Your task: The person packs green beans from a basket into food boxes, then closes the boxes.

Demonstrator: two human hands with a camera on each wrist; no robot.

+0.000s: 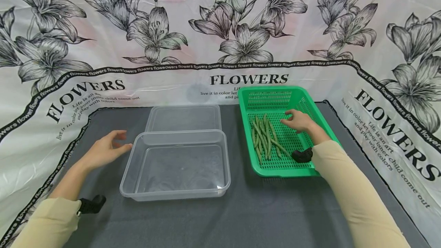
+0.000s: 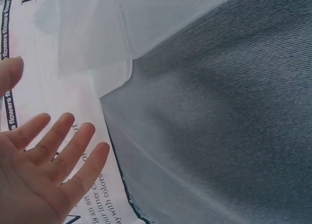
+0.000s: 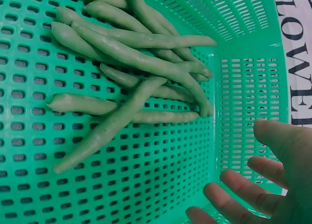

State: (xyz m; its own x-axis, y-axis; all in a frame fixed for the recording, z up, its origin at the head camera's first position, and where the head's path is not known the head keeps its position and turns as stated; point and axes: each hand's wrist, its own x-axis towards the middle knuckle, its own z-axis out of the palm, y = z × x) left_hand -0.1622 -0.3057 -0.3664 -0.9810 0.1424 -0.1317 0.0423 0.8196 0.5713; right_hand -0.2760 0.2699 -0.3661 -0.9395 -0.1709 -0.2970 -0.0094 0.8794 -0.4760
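Only the wrist views plainly show fingers [image 2: 71,150] spread on the left hand [image 1: 106,149], beside the clear tub [image 1: 177,193], and right hand [image 1: 298,121], over the green basket [image 1: 282,173] holding green beans [image 3: 131,58] by the tabletop's [image 1: 241,213] far right corner; tabletop separates tub and basket

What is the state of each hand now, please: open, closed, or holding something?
Left hand: open, holding nothing.
Right hand: open, holding nothing, over the green basket.

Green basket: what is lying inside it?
Green beans lie piled inside the green basket, the right hand above its floor. Parts of lower beans cannot be seen under others.
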